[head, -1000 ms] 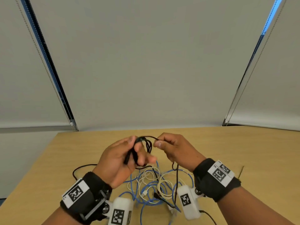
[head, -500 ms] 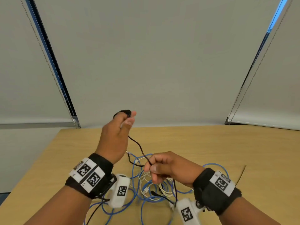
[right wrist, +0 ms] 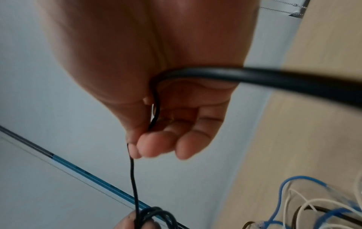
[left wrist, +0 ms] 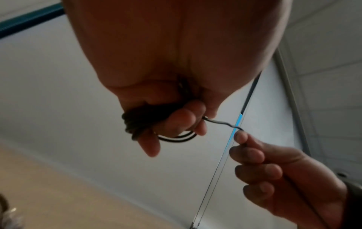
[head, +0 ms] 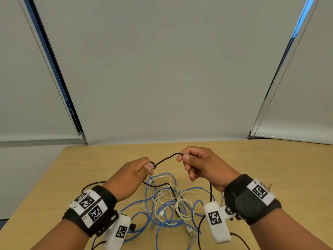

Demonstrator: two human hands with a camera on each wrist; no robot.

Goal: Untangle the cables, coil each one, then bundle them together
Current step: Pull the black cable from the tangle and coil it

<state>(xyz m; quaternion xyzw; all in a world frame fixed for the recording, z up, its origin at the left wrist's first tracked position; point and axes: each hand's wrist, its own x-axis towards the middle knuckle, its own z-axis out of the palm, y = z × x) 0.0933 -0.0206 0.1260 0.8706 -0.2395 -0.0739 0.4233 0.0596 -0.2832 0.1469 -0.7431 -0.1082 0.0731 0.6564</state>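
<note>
Above the wooden table (head: 270, 168), my left hand (head: 142, 168) grips a small coil of the black cable (left wrist: 145, 122), its loops wound round the fingers. A short stretch of the black cable (head: 165, 158) runs from that coil to my right hand (head: 183, 157), which pinches it between thumb and forefinger (right wrist: 135, 148). From the right hand the cable drops toward the table (head: 210, 192). Under both hands lies a tangle of blue cable (head: 149, 201) and white cable (head: 182, 204).
The table's left edge (head: 36, 186) runs close to my left arm. Roller blinds (head: 162, 69) with bead chains hang behind the table's far edge. Bare tabletop lies to the right of the tangle.
My left hand has come down from its raised position to meet the right. My right hand has risen from the tangle, and the black cable now spans a short gap between them.
</note>
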